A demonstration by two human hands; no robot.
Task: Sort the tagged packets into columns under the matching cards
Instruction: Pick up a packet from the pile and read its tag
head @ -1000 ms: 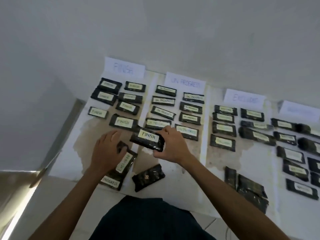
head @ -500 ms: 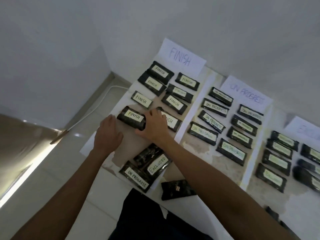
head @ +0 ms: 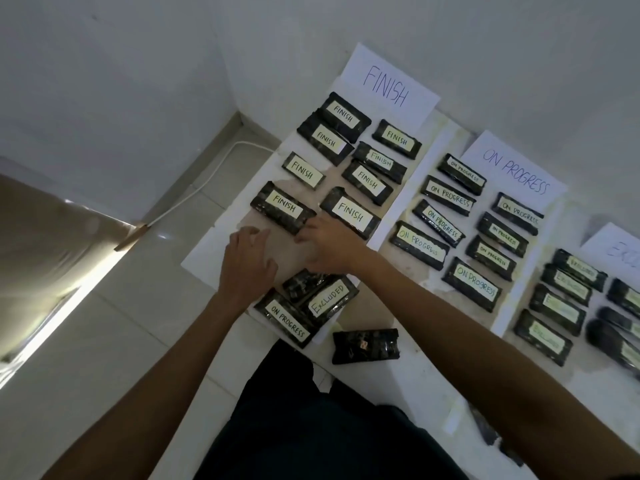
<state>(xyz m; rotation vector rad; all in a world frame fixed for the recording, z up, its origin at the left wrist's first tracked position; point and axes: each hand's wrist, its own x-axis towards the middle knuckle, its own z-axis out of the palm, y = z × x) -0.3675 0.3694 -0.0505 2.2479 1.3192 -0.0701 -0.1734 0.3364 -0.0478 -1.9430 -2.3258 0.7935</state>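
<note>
The white FINISH card point(head: 386, 86) leans on the wall above two columns of black FINISH packets. The lowest packet in the left column, tagged FINISH point(head: 282, 206), lies flat on the table. My right hand point(head: 329, 247) is just below it, fingertips at its near end, not gripping. My left hand point(head: 247, 261) hovers beside it with fingers spread, holding nothing. Below my hands is a small pile: an ON PROGRESS packet point(head: 289, 322), an EXCLUDED packet point(head: 329, 299) and an untagged-side packet point(head: 304, 284). A face-down packet point(head: 365, 345) lies apart.
The ON PROGRESS card point(head: 516, 171) heads two columns of packets; the EXCLUDED card point(head: 620, 252) is cut off at the right with its columns below. The table's left edge point(head: 207, 244) drops to a tiled floor with a white cable point(head: 207, 178).
My right hand carried the FINISH packet left, laid it at the bottom of the left FINISH column, and has drawn back off it. My left hand left the pile.
</note>
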